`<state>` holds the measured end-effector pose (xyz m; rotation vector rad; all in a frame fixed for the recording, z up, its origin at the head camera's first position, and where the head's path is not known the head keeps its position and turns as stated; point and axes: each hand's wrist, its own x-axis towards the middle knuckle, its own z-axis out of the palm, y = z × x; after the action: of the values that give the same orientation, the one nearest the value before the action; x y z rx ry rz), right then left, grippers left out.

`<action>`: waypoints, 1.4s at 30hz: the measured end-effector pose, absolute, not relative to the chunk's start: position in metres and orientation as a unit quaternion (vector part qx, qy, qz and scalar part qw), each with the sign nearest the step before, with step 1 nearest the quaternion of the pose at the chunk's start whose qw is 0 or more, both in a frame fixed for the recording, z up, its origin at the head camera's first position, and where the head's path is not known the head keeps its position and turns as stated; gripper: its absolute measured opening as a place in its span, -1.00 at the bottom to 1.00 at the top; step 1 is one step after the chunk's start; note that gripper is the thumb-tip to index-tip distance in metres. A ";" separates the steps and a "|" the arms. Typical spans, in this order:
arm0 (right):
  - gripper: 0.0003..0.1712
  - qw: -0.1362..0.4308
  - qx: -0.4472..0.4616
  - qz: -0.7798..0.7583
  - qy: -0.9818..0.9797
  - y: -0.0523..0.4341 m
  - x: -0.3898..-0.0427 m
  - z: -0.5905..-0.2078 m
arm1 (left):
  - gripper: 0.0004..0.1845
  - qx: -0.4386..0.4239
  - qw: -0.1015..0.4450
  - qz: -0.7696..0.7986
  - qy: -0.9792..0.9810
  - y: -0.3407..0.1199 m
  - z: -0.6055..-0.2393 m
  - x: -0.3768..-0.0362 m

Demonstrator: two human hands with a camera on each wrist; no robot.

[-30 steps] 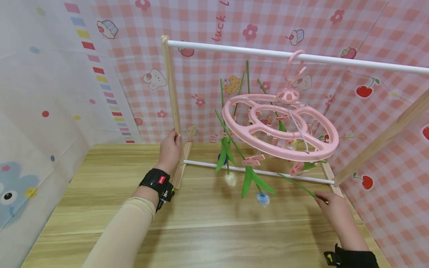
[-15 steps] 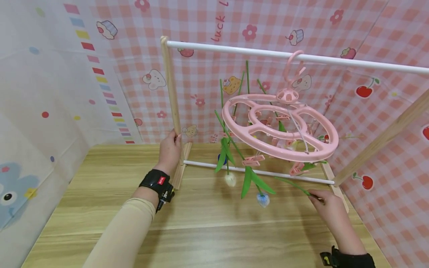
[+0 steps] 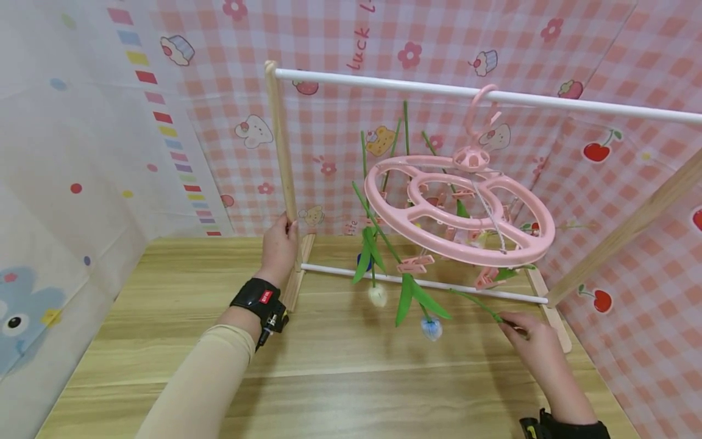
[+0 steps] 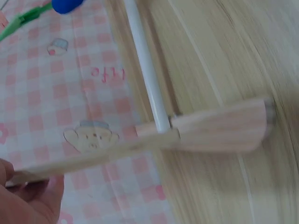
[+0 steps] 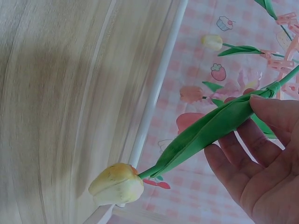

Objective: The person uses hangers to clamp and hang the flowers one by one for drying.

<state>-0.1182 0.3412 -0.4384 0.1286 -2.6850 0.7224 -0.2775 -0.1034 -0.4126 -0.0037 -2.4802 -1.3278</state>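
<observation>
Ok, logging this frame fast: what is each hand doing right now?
Left hand: grips the wooden post of the rack.
Right hand: pinches the leaf of a yellow tulip still hanging from the pink hanger.

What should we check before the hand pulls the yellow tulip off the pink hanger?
1. Left hand grips the wooden post of the rack: ok.
2. Right hand pinches the tulip's green leaf: ok.
3. Yellow tulip hangs head down, off the table: ok.
4. Pink hanger hooked over the white bar: ok.
5. Clip holding this stem released: cannot tell.
6. Hanger level: not ok, it tilts.
</observation>
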 end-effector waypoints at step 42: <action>-0.72 0.259 0.163 0.387 -0.870 0.268 -0.103 -0.421 | -0.41 -0.158 0.099 -0.679 -0.710 -0.048 -0.414 -0.164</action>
<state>-0.1027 0.2681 -0.4214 0.4426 -2.3579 1.0497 -0.1640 -0.0485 -0.4145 -0.4677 -2.1010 -2.0070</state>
